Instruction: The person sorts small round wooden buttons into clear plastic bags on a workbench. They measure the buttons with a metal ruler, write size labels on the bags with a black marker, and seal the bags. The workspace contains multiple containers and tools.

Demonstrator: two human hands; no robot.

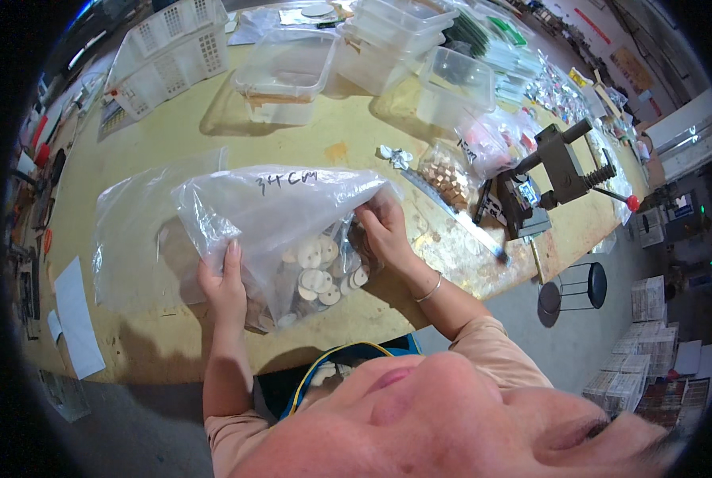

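Note:
A clear plastic bag (268, 211) with a dark handwritten marking is held up over the table between my two hands. Several flat, pale round discs (316, 275) with small holes show inside its lower part. My left hand (222, 283) pinches the bag's left side, thumb on top. At the upper right corner, my right hand (384, 227) grips the plastic between thumb and fingers; some fingertips are hidden behind it. Another clear plastic bag (125, 247) lies flat on the table to the left, partly under the held one.
A hand press (563, 167) with a red-knobbed lever stands at the right, beside a bag of small copper-coloured pieces (447, 175). Clear plastic bins (284, 72) and a white basket (169, 60) line the far side. White paper (77, 323) lies at the left edge; a stool (595, 285) stands beyond the table's right.

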